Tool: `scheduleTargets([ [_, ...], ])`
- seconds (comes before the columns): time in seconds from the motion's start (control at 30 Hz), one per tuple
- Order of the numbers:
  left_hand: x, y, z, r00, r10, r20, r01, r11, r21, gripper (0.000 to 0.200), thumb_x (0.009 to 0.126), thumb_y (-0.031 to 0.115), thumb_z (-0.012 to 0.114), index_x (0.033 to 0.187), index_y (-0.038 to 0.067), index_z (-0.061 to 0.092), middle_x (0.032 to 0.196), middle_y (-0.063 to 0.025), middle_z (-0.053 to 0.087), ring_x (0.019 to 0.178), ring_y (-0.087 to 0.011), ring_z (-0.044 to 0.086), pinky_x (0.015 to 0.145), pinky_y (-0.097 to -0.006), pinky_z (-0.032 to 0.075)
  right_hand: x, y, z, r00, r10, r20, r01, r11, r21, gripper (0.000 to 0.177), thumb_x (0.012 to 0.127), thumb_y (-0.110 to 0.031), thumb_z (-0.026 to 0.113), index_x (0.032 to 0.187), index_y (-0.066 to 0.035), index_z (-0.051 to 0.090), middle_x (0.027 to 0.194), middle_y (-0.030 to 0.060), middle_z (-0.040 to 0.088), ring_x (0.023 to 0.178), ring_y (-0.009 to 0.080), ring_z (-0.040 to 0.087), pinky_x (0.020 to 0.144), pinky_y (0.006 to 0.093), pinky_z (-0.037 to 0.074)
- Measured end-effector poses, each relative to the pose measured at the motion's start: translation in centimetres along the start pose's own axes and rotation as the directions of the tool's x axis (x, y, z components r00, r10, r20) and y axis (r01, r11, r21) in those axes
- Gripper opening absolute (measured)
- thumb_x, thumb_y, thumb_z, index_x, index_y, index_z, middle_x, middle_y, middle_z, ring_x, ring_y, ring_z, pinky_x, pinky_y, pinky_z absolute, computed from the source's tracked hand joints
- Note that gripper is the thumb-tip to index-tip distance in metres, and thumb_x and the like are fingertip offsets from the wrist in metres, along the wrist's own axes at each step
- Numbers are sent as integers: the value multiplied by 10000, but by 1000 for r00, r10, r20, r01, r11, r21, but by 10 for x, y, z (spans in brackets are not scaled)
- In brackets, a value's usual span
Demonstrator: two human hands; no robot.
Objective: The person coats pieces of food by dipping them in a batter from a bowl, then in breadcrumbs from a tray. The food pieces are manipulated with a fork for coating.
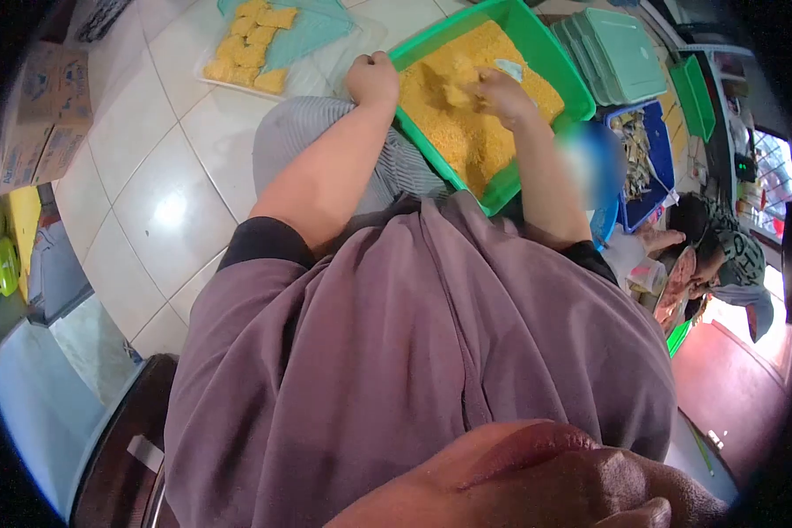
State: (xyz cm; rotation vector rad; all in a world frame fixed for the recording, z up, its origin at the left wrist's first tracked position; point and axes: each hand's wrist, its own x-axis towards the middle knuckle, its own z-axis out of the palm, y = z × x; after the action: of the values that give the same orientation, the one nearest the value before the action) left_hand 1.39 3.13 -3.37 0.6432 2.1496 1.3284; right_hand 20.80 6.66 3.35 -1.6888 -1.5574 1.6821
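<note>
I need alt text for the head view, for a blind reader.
A person's right hand holds a crumb-coated piece over yellow breadcrumbs in a green tray, the left hand fisted at its rim. More coated pieces lie beyond, to the left.

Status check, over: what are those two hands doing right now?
Left hand fisted at green tray rim. Right hand in the breadcrumbs, gripping a coated piece. Nothing between hands and tray.

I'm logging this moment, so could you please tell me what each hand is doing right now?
Left hand: curled shut at the rim of the green tub.
Right hand: closed on a breaded piece over the breadcrumbs.
</note>
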Motion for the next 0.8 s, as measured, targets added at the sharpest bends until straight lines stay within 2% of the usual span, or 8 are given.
scheduleTargets([
  [0.1,-4,7,-5,998,52,-33,-49,996,71,333,796,257,495,768,-48,625,783,-271,616,741,-433,596,704,-485,458,24,17,-29,993,-116,-3,91,793,-602,263,772,-214,686,957,-42,615,793,26,546,712,145,506,666,299,440],
  [0.17,0,0,-1,998,49,-44,-48,998,31,327,793,253,498,761,-47,623,771,-275,609,747,-437,594,708,-492,459,26,21,-35,992,-119,-39,78,834,-547,161,764,-162,661,787,-25,581,729,27,558,633,146,510,558,321,445],
  [0.23,1,-4,5,998,12,-58,-11,1000,19,320,791,248,498,754,-45,621,763,-273,606,746,-438,591,710,-500,457,34,26,-51,996,-78,31,84,964,-252,147,765,-166,663,823,-46,600,734,13,562,638,113,513,555,304,440],
  [0.43,-3,7,-1,996,-82,-41,83,996,13,321,796,253,497,788,-43,620,787,-282,600,757,-444,580,717,-484,449,34,-88,-27,963,-125,238,149,985,-85,301,851,-205,618,1122,-82,572,927,-21,596,822,69,555,680,222,435],
  [0.57,-6,10,-5,997,-80,-23,80,997,-5,315,801,252,501,781,-41,616,802,-281,600,778,-448,577,722,-489,451,89,-143,45,870,-217,443,351,904,-246,306,851,-241,620,1112,-87,578,936,-31,592,857,58,544,760,225,436],
  [0.7,-10,15,-5,993,-69,-95,71,997,15,289,795,226,511,754,-38,623,747,-267,605,726,-432,595,675,-487,468,154,-155,148,768,-77,636,394,839,-374,273,808,-226,651,1030,-71,614,852,-12,590,781,73,556,685,234,456],
  [0.77,-9,16,-8,995,-89,-54,90,996,19,285,800,228,510,763,-29,628,738,-261,609,729,-419,607,672,-481,469,182,-149,194,797,-29,603,448,698,-559,264,773,-203,657,984,-45,633,837,18,617,790,114,575,681,279,467],
  [0.8,-6,13,-6,1000,-23,10,23,1000,13,282,802,238,517,779,-18,632,756,-245,619,747,-402,613,678,-472,472,191,-139,213,768,-135,626,573,580,-579,254,760,-171,637,979,-43,639,846,44,636,788,152,589,679,306,469],
])
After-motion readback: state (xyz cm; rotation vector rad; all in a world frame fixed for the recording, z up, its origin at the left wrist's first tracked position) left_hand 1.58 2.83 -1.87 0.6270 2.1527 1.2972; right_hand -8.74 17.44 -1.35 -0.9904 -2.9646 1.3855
